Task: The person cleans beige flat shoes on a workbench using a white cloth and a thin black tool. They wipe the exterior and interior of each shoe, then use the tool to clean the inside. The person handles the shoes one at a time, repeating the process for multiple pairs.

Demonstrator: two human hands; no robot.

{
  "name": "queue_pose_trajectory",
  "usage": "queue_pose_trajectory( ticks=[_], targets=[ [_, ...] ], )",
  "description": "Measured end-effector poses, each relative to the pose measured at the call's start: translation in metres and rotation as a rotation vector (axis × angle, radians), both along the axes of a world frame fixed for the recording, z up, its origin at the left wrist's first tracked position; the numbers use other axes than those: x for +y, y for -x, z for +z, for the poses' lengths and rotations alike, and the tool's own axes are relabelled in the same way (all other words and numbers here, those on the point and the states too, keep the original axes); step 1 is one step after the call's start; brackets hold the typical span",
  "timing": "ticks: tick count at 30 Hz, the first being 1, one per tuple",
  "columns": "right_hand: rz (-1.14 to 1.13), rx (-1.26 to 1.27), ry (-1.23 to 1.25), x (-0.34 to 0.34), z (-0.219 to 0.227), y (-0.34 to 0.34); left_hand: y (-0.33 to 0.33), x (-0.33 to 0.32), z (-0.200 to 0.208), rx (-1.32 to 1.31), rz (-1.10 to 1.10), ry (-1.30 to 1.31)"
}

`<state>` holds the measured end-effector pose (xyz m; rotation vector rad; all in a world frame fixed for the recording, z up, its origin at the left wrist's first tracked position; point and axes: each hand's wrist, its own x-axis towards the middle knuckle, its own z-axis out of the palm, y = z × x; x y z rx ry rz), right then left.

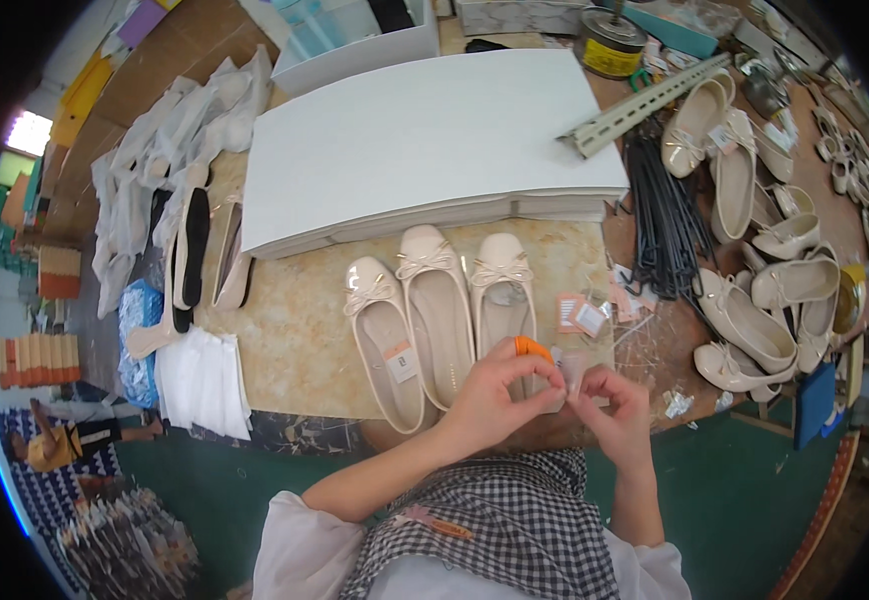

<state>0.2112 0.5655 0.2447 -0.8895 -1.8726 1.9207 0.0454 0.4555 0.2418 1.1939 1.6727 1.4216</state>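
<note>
Single head-worn fisheye view, facing down, close above worktable.

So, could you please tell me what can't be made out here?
All in the head view:
Clear piece: full shape, partly covered by the left hand and right hand.
Right shoe of the front three: heel, hidden behind the left hand.
Loose tags: print, too small.
Top box: far side, cut off by the upper edge.

Bright, even indoor light, small highlights on glossy shoes, edges bent — soft, corners black
</note>
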Motion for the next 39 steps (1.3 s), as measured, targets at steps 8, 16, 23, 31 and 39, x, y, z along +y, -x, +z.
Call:
queue_pose_trajectory(
  ticks=[8, 16, 23, 31, 39],
  targets=[
    [0.331, 0.074, -0.470, -0.012, 0.028, 0.047, 0.017, -0.060, 0.004, 0.800, 0.163, -0.140],
    [0.468, 0.034, -0.712, -0.002, -0.011, 0.143, 0.077, -0.065, -0.006, 0.837, 0.311, 0.359],
    [0.653, -0.097, -1.054, -0.001, -0.054, 0.190, 0.088, -0.081, -0.019, 0.845, 0.350, 0.514],
    [0.682, -0.106, -1.057, -0.006, -0.052, 0.189, 0.089, -0.079, -0.019, 0.845, 0.337, 0.502],
    [0.698, -0.106, -1.022, -0.004, -0.050, 0.188, 0.088, -0.076, -0.016, 0.859, 0.315, 0.497]
  ],
)
